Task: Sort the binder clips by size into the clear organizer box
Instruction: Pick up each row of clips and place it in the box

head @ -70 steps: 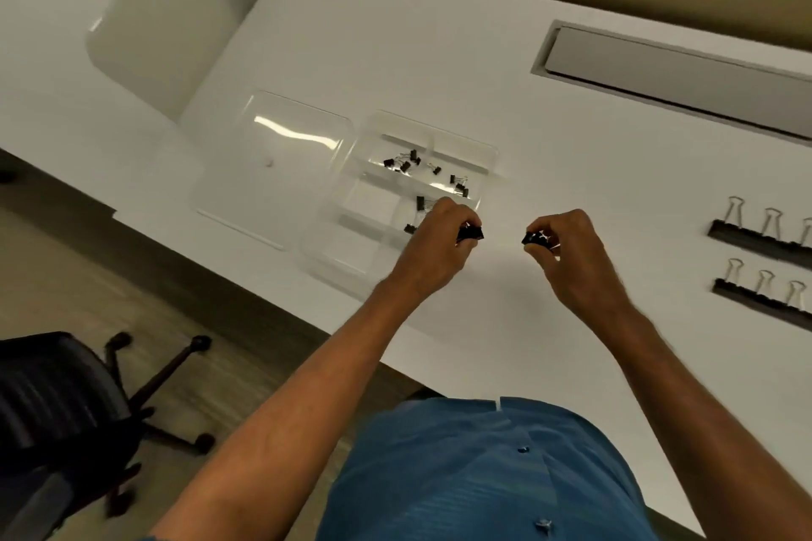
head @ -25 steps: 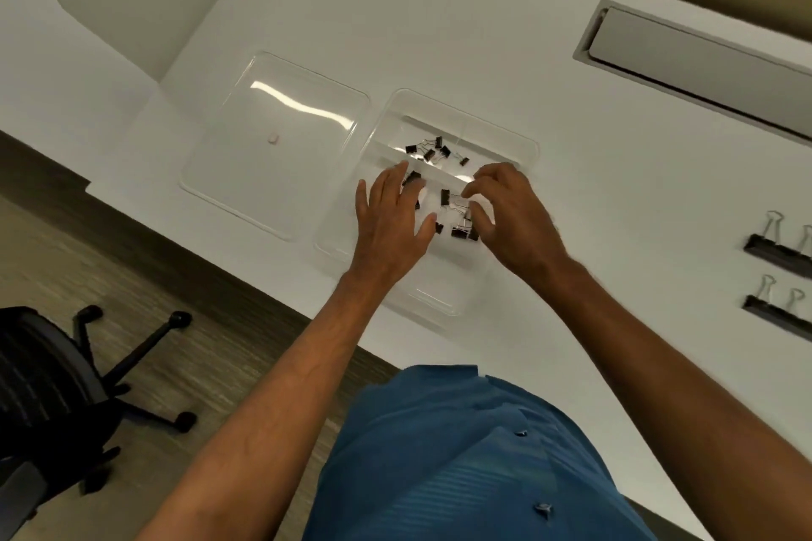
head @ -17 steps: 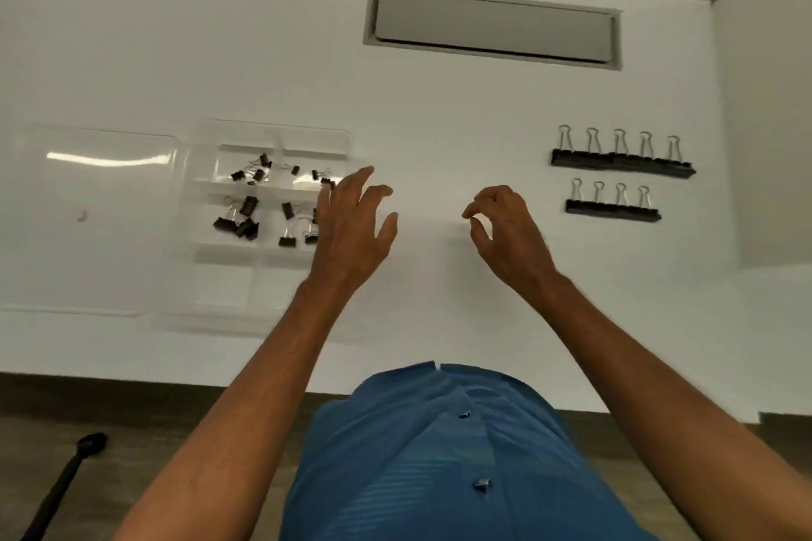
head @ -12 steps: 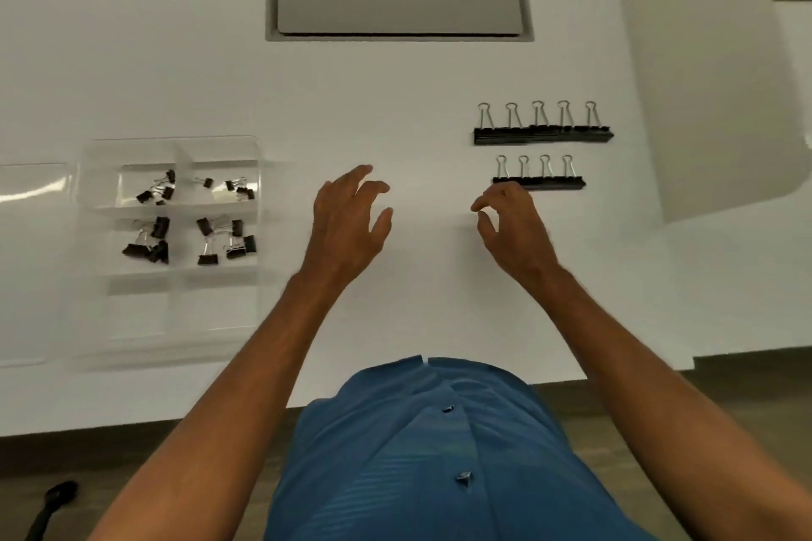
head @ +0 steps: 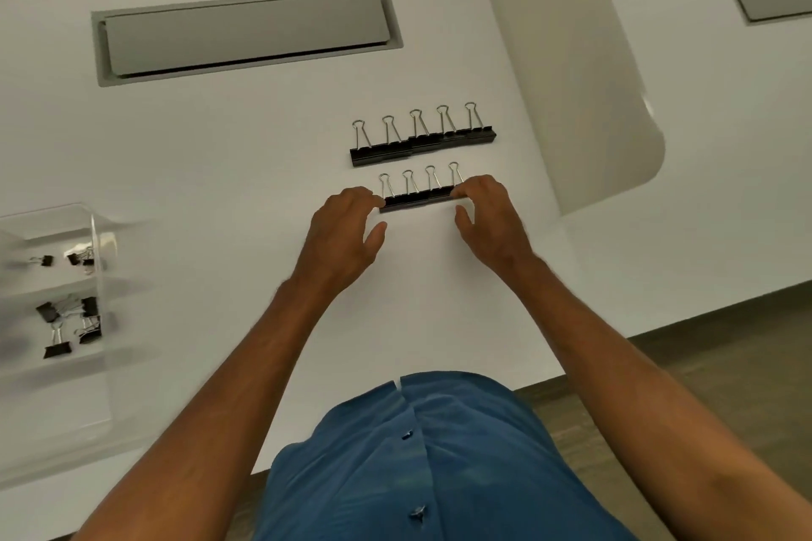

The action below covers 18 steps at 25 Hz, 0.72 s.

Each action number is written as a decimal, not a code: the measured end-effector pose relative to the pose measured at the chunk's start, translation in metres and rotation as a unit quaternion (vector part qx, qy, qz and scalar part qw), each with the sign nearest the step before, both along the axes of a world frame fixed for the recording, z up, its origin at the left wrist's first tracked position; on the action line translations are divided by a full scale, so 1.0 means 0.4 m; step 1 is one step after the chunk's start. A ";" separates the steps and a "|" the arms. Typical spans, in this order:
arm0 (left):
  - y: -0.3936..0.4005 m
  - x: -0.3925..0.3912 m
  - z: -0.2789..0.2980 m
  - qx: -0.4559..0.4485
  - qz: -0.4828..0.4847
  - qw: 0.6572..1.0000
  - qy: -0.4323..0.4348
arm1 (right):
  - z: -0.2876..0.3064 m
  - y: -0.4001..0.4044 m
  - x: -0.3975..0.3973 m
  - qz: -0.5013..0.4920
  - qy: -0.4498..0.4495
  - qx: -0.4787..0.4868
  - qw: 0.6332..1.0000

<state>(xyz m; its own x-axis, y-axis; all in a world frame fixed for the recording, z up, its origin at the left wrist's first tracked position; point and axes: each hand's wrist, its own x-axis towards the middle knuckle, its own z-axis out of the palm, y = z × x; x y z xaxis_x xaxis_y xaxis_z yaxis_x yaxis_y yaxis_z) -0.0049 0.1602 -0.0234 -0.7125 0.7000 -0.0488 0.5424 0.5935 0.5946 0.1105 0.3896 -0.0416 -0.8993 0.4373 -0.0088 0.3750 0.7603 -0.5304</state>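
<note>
so the nearer row of four binder clips (head: 419,194) on the white desk (head: 219,154) is what matters now. a second ago both hands were over the organizer box with the small clips, then they swung across empty, and now they've landed on this row, one at each end. the left hand (head: 345,235) has its fingertips curled onto the left end of the row and the thumb hanging loose below, and the right hand (head: 490,215) has its fingers bent over the right end with the thumb just beneath it. looks like the person is bracketing or starting to pinch the row, but whether either hand has actually closed on a clip can't be told from here, nothing's lifted.

just behind that row sits the longer row of five bigger clips (head: 424,134), untouched. well to the left of the row, at the edge of view, is the clear organizer box (head: 94,233), with tiny black clips (head: 66,259) in its far compartment and slightly larger ones (head: 66,327) in the one nearer the person. the compartments closest to the person look bare.

so the small sizes seem done, and the person has moved on to the next size up. this row probably goes into one of those open compartments, then the five big ones last. behind everything there's a grey cable flap (head: 246,35) in the desk.
</note>
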 end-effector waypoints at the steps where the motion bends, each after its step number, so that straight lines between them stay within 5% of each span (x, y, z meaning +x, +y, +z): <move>1: 0.029 0.000 -0.005 -0.002 -0.007 1.000 -0.007 | -0.001 0.015 -0.007 0.010 -0.007 0.003 1.000; 12: 0.151 -0.042 -0.076 -0.104 -0.029 0.994 0.023 | -0.065 0.069 -0.044 0.061 -0.024 0.052 0.997; 18: 0.156 -0.055 -0.091 -0.092 -0.018 0.996 -0.009 | -0.037 0.075 -0.072 0.037 -0.017 -0.015 0.999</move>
